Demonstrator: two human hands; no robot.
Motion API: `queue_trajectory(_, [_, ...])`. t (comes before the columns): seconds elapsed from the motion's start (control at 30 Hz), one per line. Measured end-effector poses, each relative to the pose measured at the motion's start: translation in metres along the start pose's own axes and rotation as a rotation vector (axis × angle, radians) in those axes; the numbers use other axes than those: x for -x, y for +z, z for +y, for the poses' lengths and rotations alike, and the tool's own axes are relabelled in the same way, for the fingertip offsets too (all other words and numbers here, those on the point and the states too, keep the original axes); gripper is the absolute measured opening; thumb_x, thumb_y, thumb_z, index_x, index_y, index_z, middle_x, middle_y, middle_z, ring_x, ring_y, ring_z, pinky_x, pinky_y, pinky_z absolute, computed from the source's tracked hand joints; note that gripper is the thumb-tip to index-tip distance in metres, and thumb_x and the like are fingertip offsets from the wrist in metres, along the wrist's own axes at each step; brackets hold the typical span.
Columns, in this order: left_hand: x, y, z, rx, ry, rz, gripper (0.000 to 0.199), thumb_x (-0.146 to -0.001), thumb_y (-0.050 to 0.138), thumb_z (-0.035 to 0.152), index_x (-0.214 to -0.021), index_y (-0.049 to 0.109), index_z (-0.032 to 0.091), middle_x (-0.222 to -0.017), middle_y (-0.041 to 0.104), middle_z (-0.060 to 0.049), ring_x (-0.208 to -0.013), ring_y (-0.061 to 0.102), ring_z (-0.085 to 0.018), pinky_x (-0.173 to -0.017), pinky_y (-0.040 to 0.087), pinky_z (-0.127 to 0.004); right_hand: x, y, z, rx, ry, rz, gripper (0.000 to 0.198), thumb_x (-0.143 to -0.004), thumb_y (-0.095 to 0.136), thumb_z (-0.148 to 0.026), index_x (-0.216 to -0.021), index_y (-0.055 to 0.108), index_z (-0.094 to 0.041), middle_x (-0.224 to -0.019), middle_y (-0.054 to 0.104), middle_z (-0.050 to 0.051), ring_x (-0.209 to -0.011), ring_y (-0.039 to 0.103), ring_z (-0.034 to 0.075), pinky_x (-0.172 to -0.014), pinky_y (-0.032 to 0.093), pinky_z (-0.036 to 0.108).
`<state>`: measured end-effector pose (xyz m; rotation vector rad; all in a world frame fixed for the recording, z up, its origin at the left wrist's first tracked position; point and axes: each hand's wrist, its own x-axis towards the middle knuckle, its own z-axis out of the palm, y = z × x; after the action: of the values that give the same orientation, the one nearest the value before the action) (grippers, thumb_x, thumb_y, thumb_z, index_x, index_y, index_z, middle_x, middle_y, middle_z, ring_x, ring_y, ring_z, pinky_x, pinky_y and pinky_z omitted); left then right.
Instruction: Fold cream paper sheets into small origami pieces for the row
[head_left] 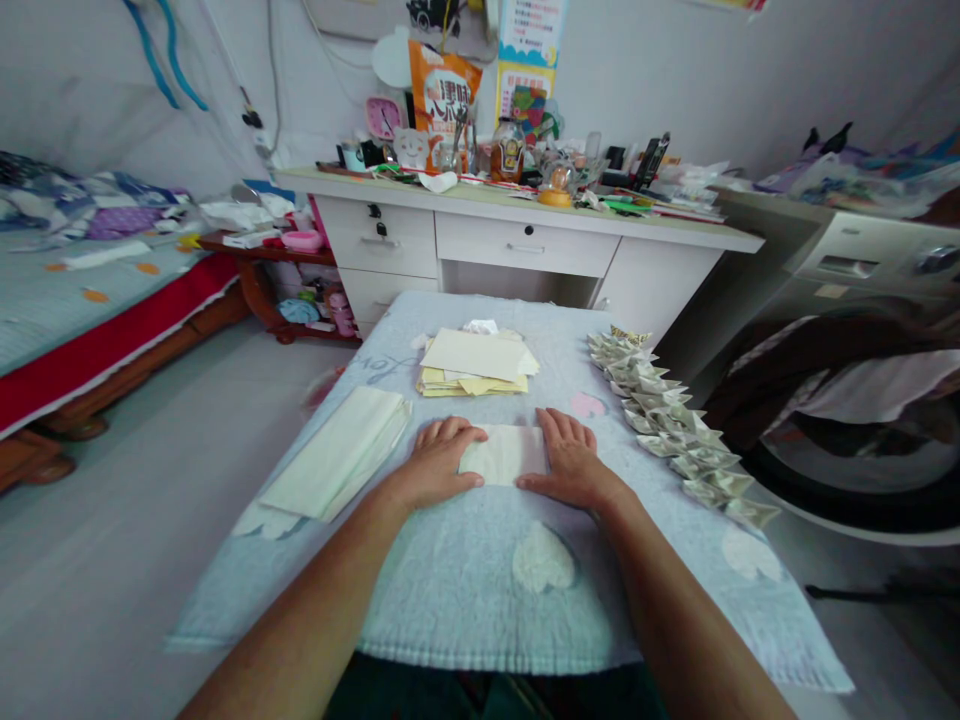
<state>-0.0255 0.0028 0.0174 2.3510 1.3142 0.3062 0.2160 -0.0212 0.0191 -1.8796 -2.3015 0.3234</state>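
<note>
A small cream rectangle of paper (501, 456) lies flat on the cloth-covered table in front of me. My left hand (444, 462) holds its left end, thumb at the near edge and fingertips at the far edge. The right end is held the same way by my right hand (568, 462). Just beyond is a stack of cream and yellow paper sheets (476, 355). To the left lies a thick pile of long pale paper (337, 450). Several folded paper pieces (667, 415) with pointed tips stand in rows along the table's right side.
A light blue cloth (480, 590) with pale heart shapes covers the table. Behind stands a white desk (525, 235) crowded with jars, a pink clock (384, 117) and an orange bag (442, 100). A washing machine (855, 260) is at the right, a bed (97, 320) at the left.
</note>
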Motion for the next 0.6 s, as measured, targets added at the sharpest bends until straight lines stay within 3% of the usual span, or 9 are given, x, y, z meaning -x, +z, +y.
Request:
queue_trajectory(0.17, [0.000, 0.000, -0.002, 0.018, 0.015, 0.003, 0.056, -0.068, 0.067, 0.033, -0.122, 0.051, 0.031, -0.126, 0.047, -0.004, -0.118, 0.042, -0.028, -0.101, 0.031, -0.041, -0.001, -0.010, 0.030, -0.063, 0.039, -0.107, 0.112, -0.060, 0.074, -0.053, -0.149, 0.015, -0.018, -0.153, 0.019, 0.018, -0.139, 0.017, 0.039, -0.108, 0.015, 0.059])
queue_trajectory(0.27, [0.000, 0.002, -0.006, 0.035, 0.019, 0.035, 0.063, -0.066, 0.068, 0.031, -0.126, 0.048, 0.031, -0.129, 0.044, -0.005, -0.121, 0.040, -0.028, -0.103, 0.030, -0.042, -0.001, -0.014, 0.034, -0.149, -0.070, -0.122, 0.101, -0.066, 0.070, -0.041, -0.149, 0.016, -0.018, -0.152, 0.022, 0.017, -0.139, 0.019, 0.034, -0.110, 0.017, 0.054])
queue_trajectory(0.37, [-0.001, 0.006, -0.008, 0.050, 0.025, 0.086, 0.079, -0.064, 0.071, 0.031, -0.136, 0.038, 0.029, -0.137, 0.040, -0.007, -0.128, 0.035, -0.030, -0.107, 0.028, -0.044, -0.004, -0.013, 0.026, -0.229, -0.196, -0.036, 0.080, -0.076, 0.059, -0.034, -0.146, 0.026, -0.017, -0.150, 0.027, 0.014, -0.139, 0.022, 0.029, -0.112, 0.018, 0.048])
queue_trajectory(0.43, [-0.001, 0.008, -0.007, 0.052, 0.034, 0.102, 0.087, -0.063, 0.072, 0.032, -0.140, 0.032, 0.027, -0.140, 0.039, -0.008, -0.130, 0.033, -0.031, -0.108, 0.026, -0.045, -0.007, -0.008, 0.015, -0.229, -0.202, 0.049, 0.070, -0.081, 0.056, -0.041, -0.143, 0.034, -0.016, -0.147, 0.034, 0.013, -0.138, 0.022, 0.030, -0.112, 0.016, 0.049])
queue_trajectory(0.5, [-0.001, 0.008, -0.006, 0.058, 0.032, 0.104, 0.092, -0.062, 0.073, 0.032, -0.142, 0.029, 0.026, -0.140, 0.040, -0.009, -0.130, 0.033, -0.032, -0.109, 0.025, -0.047, -0.010, -0.001, 0.003, -0.202, -0.202, 0.091, 0.067, -0.084, 0.053, -0.049, -0.140, 0.037, -0.016, -0.141, 0.042, 0.013, -0.136, 0.024, 0.032, -0.111, 0.014, 0.052])
queue_trajectory(0.6, [-0.001, 0.007, -0.003, 0.089, 0.026, 0.118, 0.095, -0.061, 0.074, 0.031, -0.144, 0.026, 0.024, -0.139, 0.041, -0.011, -0.129, 0.034, -0.033, -0.108, 0.026, -0.049, -0.014, 0.006, -0.010, -0.156, -0.221, 0.100, 0.065, -0.084, 0.056, -0.048, -0.139, 0.039, -0.017, -0.134, 0.049, 0.012, -0.130, 0.031, 0.032, -0.108, 0.015, 0.052])
